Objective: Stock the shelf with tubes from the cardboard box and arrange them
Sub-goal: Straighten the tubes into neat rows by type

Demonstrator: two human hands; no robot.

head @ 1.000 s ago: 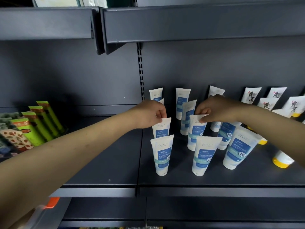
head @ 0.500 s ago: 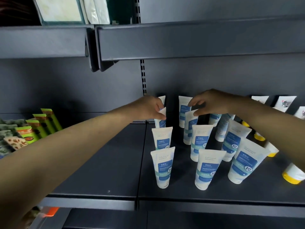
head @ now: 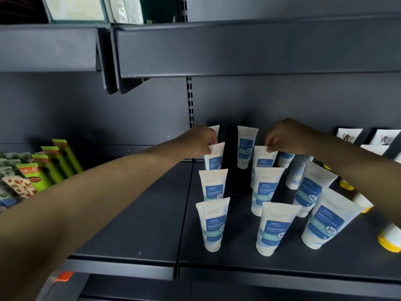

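Several white tubes with blue labels stand cap-down in rows on the dark shelf (head: 217, 260). My left hand (head: 198, 141) pinches the top edge of the third tube (head: 214, 156) in the left row. My right hand (head: 288, 136) pinches the top edge of the third tube (head: 263, 158) in the middle row. In front of them stand the left row's front tube (head: 213, 224) and the middle row's front tube (head: 274, 228). A right row (head: 325, 220) leans to the right. The cardboard box is out of view.
White tubes with yellow caps (head: 388, 240) stand at the far right. Green and patterned tubes (head: 41, 170) fill the neighbouring bay on the left. The upper shelf's edge (head: 238, 46) overhangs the hands. An orange-and-clear thing (head: 63, 276) shows below the shelf at left.
Both hands moved from the second tubes in their rows back to the third tubes. The view has tilted upward, showing more of the upper shelf.
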